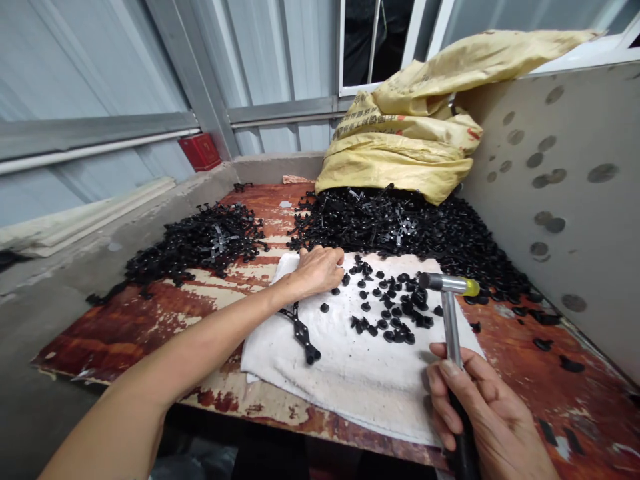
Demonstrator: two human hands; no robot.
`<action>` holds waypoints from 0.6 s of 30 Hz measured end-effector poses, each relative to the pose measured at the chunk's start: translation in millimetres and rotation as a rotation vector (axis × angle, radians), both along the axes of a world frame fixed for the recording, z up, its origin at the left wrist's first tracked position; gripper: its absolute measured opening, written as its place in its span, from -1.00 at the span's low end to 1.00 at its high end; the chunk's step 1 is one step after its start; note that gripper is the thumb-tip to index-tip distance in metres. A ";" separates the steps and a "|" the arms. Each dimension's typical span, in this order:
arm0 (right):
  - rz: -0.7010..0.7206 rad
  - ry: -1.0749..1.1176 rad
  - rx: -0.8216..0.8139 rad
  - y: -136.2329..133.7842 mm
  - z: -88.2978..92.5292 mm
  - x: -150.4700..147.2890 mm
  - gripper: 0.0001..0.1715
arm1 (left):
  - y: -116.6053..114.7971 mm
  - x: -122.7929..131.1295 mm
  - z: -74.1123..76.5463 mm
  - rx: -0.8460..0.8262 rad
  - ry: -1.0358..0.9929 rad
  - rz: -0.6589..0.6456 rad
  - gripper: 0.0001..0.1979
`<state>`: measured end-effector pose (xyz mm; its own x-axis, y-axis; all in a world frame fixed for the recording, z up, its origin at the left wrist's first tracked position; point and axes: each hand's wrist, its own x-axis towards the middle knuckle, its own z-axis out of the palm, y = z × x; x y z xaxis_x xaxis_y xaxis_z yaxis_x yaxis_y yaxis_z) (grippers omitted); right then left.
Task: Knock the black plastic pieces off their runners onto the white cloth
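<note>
My right hand (483, 407) grips the black handle of a small hammer (449, 283), whose metal head with a yellow tip hovers over a white cloth pad (350, 373). Several loose black plastic caps (395, 313) lie scattered on the pad beneath the hammer. My left hand (317, 270) rests knuckles-up at the pad's far left edge, fingers curled down on a black plastic sprue strip (301, 331) that runs out from under my wrist toward me. What the fingertips pinch is hidden.
A big heap of black parts (400, 223) spills from a yellow sack (415, 133) at the back right. A second pile of black sprues (200, 243) lies back left. The worn red board (150, 320) sits inside grey walls (560, 200). Stray pieces (545, 343) dot the right side.
</note>
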<state>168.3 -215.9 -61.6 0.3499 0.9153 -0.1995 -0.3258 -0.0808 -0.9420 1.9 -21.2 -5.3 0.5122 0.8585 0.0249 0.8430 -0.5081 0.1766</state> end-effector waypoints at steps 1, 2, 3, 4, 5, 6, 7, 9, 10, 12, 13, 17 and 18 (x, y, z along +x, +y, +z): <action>0.006 0.001 -0.001 -0.1 -0.1 0.3 -0.55 | -0.6 4.0 0.8 0.000 0.024 -0.004 -0.83; 0.013 0.000 -0.002 -0.3 0.4 -0.1 -0.54 | -1.0 7.0 1.6 -0.001 0.043 -0.006 -0.82; 0.016 -0.001 -0.002 -0.5 1.5 -1.0 -0.54 | -1.1 8.7 2.1 0.001 0.054 -0.009 -0.81; 0.008 -0.001 -0.001 -0.8 2.9 -2.3 -0.54 | -1.0 9.4 2.3 0.008 0.059 -0.016 -0.80; -0.008 0.001 0.000 -1.0 4.6 -4.0 -0.55 | -0.5 9.0 2.1 0.024 0.064 -0.022 -0.80; -0.025 0.004 0.001 -1.2 6.2 -5.6 -0.56 | 0.0 8.0 1.6 0.047 0.073 -0.028 -0.79; -0.042 0.008 0.003 -1.4 7.5 -7.0 -0.57 | 0.6 6.4 0.7 0.081 0.087 -0.033 -0.79; -0.051 0.021 0.006 -1.5 8.4 -7.8 -0.58 | 1.6 3.1 -1.6 0.162 0.123 -0.043 -0.77; -0.048 0.026 0.005 -1.5 7.8 -7.2 -0.57 | 1.7 1.6 -2.8 0.192 0.144 -0.050 -0.76; -0.022 0.034 0.002 -1.4 5.0 -4.1 -0.56 | 1.3 -0.6 -4.3 0.212 0.179 -0.064 -0.77; -0.003 0.033 -0.001 -1.3 3.4 -2.2 -0.56 | 0.7 -1.3 -4.3 0.206 0.193 -0.068 -0.77; 0.025 0.023 -0.011 -1.0 1.7 0.7 -0.54 | -3.7 -4.1 0.5 0.178 0.194 -0.077 -0.74; 0.009 0.029 -0.014 -0.9 2.8 -0.3 -0.55 | -4.9 -5.1 2.1 0.158 0.183 -0.085 -0.72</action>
<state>168.0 -216.8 -58.7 0.3354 0.9155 -0.2220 -0.3524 -0.0967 -0.9308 -3.2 -26.1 -3.2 0.5906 0.8050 0.0555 0.8068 -0.5876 -0.0620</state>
